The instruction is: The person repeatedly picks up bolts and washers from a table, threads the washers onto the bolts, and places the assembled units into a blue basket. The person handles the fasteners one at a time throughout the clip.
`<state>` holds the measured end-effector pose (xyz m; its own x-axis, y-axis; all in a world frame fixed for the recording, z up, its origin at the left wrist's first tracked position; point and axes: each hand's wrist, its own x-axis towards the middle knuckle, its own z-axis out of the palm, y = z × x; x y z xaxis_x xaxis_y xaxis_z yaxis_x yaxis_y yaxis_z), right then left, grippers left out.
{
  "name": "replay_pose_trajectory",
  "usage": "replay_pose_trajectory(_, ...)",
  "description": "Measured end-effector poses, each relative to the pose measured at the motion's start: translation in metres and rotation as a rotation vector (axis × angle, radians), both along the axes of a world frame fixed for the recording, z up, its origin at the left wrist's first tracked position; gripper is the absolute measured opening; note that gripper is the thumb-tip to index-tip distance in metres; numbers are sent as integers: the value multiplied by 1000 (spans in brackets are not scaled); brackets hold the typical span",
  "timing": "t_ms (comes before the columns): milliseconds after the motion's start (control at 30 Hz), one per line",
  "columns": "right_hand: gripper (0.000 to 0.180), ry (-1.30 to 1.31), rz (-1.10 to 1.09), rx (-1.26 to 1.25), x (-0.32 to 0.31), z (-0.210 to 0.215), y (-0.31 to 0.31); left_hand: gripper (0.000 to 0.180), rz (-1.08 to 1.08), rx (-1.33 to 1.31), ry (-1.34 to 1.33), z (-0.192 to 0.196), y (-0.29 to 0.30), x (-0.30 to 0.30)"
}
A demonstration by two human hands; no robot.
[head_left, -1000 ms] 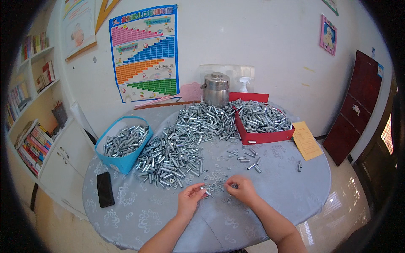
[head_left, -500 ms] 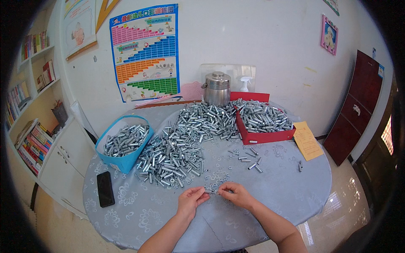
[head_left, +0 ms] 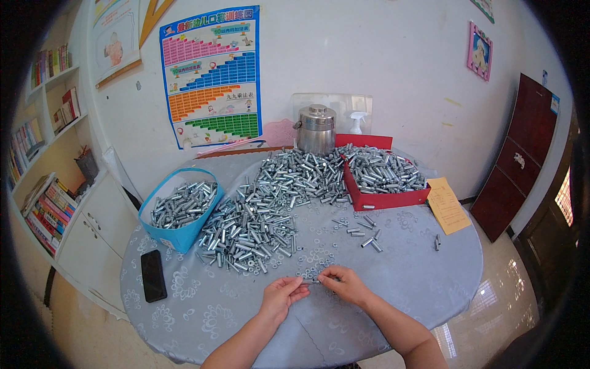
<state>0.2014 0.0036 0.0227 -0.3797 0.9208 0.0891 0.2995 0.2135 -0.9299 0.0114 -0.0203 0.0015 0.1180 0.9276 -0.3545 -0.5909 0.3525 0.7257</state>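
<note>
Near the front middle of the table, my left hand (head_left: 281, 296) pinches a thin silvery anchor bolt (head_left: 310, 281) between thumb and fingers. The bolt lies roughly level and points to the right. At its right end are the closed fingertips of my right hand (head_left: 344, 286); whether they also hold a small nut or washer is too small to tell. Just beyond my fingers lie loose washers and nuts (head_left: 312, 268). Farther left spreads a large heap of metal sleeves and bolts (head_left: 252, 230).
A blue basket (head_left: 181, 238) of metal parts stands left, a red box (head_left: 393, 200) of more parts at the back right. Behind the heap are a steel pot (head_left: 317, 132) and a spray bottle (head_left: 357, 122). A phone (head_left: 153, 276) and yellow paper (head_left: 448, 206) lie near the edges.
My left hand has turned slightly and its fingers have shifted along the bolt, so more of it shows. My right hand has hardly moved from the bolt's end.
</note>
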Motion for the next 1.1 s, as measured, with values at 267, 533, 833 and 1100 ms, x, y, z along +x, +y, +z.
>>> replay_pose_trajectory(267, 22, -5, -30, 23, -1, -3, 0, 15, 26, -6, -16, 1, 0, 0)
replay_pose_trajectory(533, 19, -1, -35, 63, -5, 9, -5, 17, 77, -4, -19, 2, -1, 2)
replay_pose_trajectory(833, 22, -85, -3, 444, -4, 8, -4, 19, -36, -7, 89, 7, -3, 1)
replay_pose_trajectory(1100, 27, -93, 82, 388, -1, 17, -7, 18, -84, -3, 81, 9, -3, 1)
